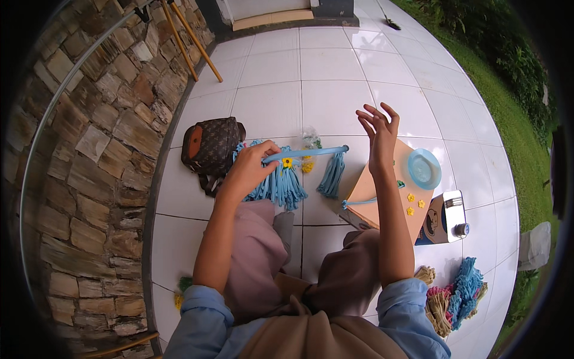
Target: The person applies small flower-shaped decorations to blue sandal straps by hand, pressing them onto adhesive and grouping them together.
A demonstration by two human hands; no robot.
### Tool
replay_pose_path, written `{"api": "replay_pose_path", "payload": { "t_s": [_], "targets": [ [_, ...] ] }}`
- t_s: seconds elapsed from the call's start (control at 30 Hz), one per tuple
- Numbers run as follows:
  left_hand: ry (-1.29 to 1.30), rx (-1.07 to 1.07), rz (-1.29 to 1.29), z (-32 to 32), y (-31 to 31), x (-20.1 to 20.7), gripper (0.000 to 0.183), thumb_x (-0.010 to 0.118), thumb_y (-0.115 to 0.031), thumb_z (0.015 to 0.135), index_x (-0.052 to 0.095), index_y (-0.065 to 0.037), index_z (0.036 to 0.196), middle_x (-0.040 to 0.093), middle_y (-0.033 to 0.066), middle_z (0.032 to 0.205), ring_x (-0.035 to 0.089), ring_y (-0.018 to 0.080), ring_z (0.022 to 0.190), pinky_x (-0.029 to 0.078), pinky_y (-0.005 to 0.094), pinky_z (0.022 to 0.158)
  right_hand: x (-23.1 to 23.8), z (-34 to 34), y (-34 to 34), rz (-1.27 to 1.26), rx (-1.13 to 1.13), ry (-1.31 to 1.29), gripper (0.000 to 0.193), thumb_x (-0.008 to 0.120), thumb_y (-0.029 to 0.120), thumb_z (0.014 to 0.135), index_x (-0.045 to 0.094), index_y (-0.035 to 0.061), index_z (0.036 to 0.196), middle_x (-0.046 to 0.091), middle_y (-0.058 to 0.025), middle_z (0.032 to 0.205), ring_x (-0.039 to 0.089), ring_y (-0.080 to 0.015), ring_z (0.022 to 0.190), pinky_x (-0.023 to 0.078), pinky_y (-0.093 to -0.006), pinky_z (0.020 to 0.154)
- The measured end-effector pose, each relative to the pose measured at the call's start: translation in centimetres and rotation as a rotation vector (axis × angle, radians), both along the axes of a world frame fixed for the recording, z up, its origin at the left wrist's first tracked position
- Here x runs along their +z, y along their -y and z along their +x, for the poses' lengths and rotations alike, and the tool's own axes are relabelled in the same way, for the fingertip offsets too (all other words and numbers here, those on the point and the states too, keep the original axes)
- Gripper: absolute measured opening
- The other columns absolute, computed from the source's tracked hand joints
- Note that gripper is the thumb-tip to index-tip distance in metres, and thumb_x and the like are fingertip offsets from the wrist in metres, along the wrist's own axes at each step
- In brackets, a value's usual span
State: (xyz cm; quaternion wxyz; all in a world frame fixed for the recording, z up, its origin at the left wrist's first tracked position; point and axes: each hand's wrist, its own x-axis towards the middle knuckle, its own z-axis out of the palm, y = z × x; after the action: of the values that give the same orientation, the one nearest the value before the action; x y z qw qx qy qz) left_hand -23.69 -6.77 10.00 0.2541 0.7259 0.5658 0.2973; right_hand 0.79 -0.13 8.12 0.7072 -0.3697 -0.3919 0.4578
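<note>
My left hand [254, 161] has its fingers closed around one end of a flat light-blue band [311, 152]. The band stretches to the right and ends in a small dark tip, with a blue fringed tassel [332, 175] hanging beneath it. A yellow flower [287, 162] with a dark centre sits just under the band near my fingers. Below that hand lies a heap of blue fringed cords [278, 186]. My right hand [381, 128] is raised over the edge of a tan box [371, 179], fingers spread and holding nothing.
On the box are a round blue dish [424, 169] and several yellow flowers [411, 197]. A rectangular can [445, 218] stands beside it. Bundled cords [463, 293] lie at lower right. A brown backpack [210, 146] and a clear bag [310, 140] rest on the tiles; a stone wall [101, 167] runs left.
</note>
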Motion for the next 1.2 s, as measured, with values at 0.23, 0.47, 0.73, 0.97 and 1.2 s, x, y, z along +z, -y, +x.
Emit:
{"api": "replay_pose_path", "payload": {
  "t_s": [0.23,0.47,0.73,0.97,1.2],
  "targets": [
    [0.03,-0.039,0.053,-4.0,0.4,0.1,0.023,0.063,0.003,0.072,0.061,0.0,0.095,0.063,0.0076,0.084,0.062,0.0159,0.083,0.049,0.0265,0.073,-0.6,-6.3,1.6,0.106,0.625,0.591,0.053,0.059,0.03,0.084,0.032,0.0079,0.124,0.052,-0.0175,0.113,0.051,-0.0238,0.107,0.039,-0.0349,0.092],
    [0.503,0.044,0.102,-5.3,-3.2,-0.6,0.034,0.071,-0.003,0.07,0.056,-0.004,0.101,0.061,0.0053,0.074,0.061,0.0099,0.068,0.049,0.0209,0.06,-6.4,-12.6,1.5,-0.049,1.071,0.537,0.083,0.071,0.03,0.074,0.018,0.003,0.133,0.052,-0.0166,0.112,0.05,-0.0216,0.108,0.04,-0.0344,0.091],
    [0.621,0.177,0.091,-10.1,-9.7,-6.1,0.035,0.068,-0.008,0.075,0.051,0.0,0.106,0.062,0.0092,0.077,0.062,0.0136,0.074,0.05,0.0234,0.067,-8.9,-19.4,-4.8,-0.275,0.686,0.528,0.038,0.063,0.014,0.08,0.044,0.0031,0.112,0.055,-0.0023,0.065,0.05,-0.0082,0.051,0.039,-0.0233,0.049],
    [0.296,0.357,-0.212,-11.9,-8.3,-21.5,0.028,0.066,-0.017,0.076,0.055,0.0,0.096,0.062,0.0112,0.088,0.062,0.0197,0.078,0.049,0.0297,0.067,-22.2,-20.2,-5.0,-0.328,0.149,0.906,0.05,0.059,0.009,0.08,0.033,0.0024,0.123,0.056,-0.0165,0.086,0.056,-0.023,0.067,0.045,-0.0314,0.063],
    [-0.31,0.472,-0.044,-10.9,-3.8,-29.1,0.017,0.063,-0.013,0.074,0.053,-0.002,0.082,0.057,0.0133,0.08,0.056,0.0322,0.074,0.046,0.0411,0.066,-25.2,-23.0,-0.6,-0.073,0.248,0.992,0.069,0.048,-0.008,0.074,0.015,-0.0067,0.134,0.039,-0.0246,0.12,0.044,-0.0354,0.101,0.038,-0.0376,0.086]
  ]
}}
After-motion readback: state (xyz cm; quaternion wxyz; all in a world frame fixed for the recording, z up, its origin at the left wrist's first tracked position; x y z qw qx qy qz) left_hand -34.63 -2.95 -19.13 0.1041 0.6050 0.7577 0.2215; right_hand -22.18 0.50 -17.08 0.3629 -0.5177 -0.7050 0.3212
